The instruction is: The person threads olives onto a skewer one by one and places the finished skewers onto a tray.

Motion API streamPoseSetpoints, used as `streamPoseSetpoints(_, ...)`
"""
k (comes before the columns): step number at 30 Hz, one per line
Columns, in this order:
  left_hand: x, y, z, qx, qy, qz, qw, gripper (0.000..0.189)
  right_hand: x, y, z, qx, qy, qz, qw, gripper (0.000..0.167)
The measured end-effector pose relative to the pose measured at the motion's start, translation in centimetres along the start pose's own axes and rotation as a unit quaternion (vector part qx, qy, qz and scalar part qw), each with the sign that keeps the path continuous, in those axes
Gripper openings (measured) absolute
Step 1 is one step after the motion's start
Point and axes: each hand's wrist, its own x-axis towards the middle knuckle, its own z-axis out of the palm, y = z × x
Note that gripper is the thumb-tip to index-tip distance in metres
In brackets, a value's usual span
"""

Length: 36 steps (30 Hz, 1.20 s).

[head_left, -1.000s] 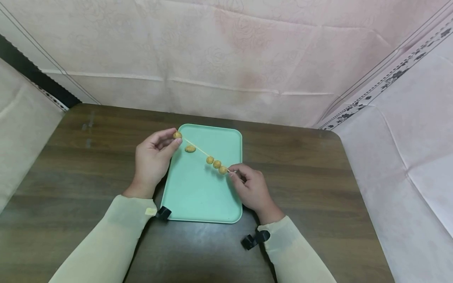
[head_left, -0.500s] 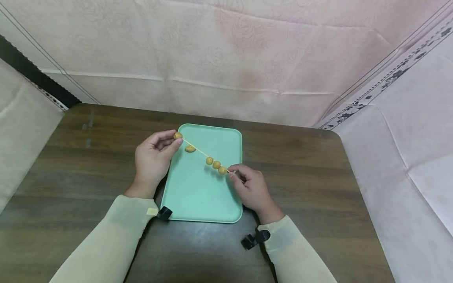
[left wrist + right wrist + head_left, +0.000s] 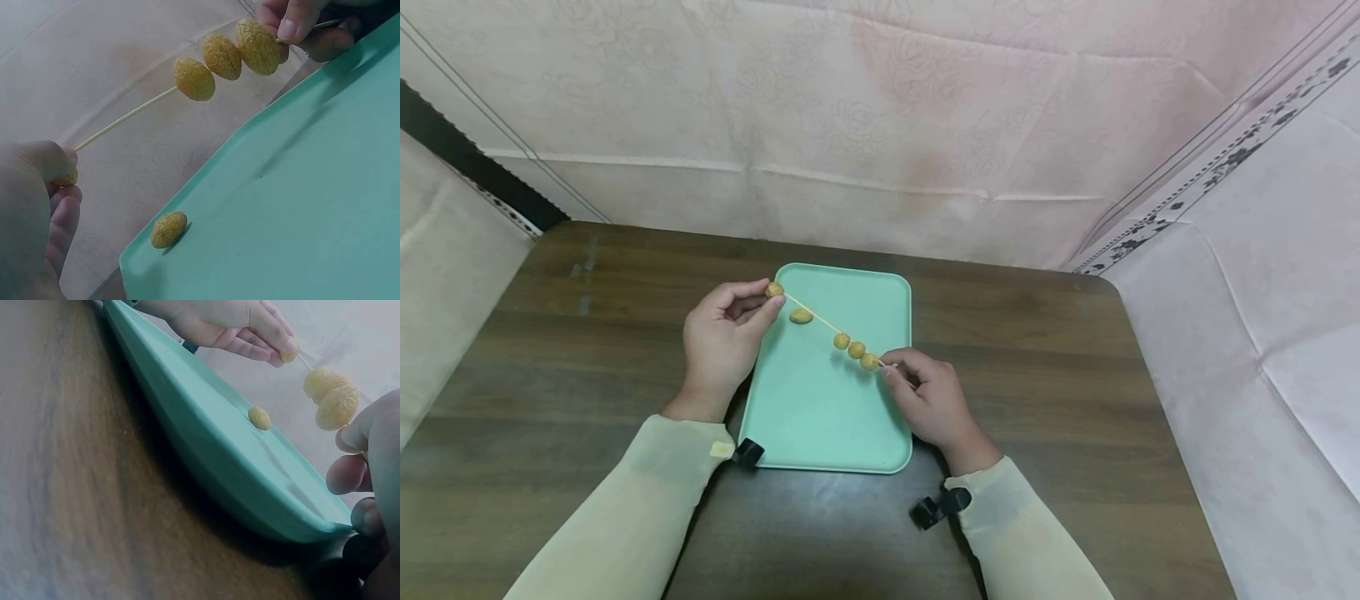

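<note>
A thin wooden skewer slants above the green tray, with three wrinkled yellow oval fruits threaded close together near its right end. My right hand pinches the skewer just behind them, between thumb and fingers. At the far tip, my left hand pinches another wrinkled yellow fruit with thumb and fingertips. The skewer's tip meets that fruit; the left wrist view hides most of it behind the thumb. One loose yellow fruit lies on the tray below the skewer, near its far left corner.
The tray lies on a dark wooden table. Pale patterned cloth hangs behind the table and along both sides. A small black device is strapped at each wrist, over pale sleeves.
The small gap between the skewer's tip and the fruit in my left hand has closed. My right hand and the threaded fruits have shifted very slightly left.
</note>
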Motion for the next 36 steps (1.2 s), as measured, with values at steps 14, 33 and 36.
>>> streamPoseSetpoints(14, -0.09, 0.0, 0.09, 0.0, 0.006, 0.034, 0.9994, 0.025, 0.12, -0.23, 0.03, 0.005, -0.002, -0.004, 1.0, 0.013)
streamPoseSetpoints(33, -0.16, -0.24, 0.12, -0.006, 0.003, 0.066, 0.9978, 0.024, 0.02, -0.11, 0.03, 0.0, 0.003, -0.007, 1.0, 0.013)
streamPoseSetpoints(36, -0.19, -0.34, 0.15, 0.001, -0.001, 0.073, 0.9973, 0.023, 0.01, -0.12, 0.03, 0.002, 0.001, -0.006, 1.0, 0.013)
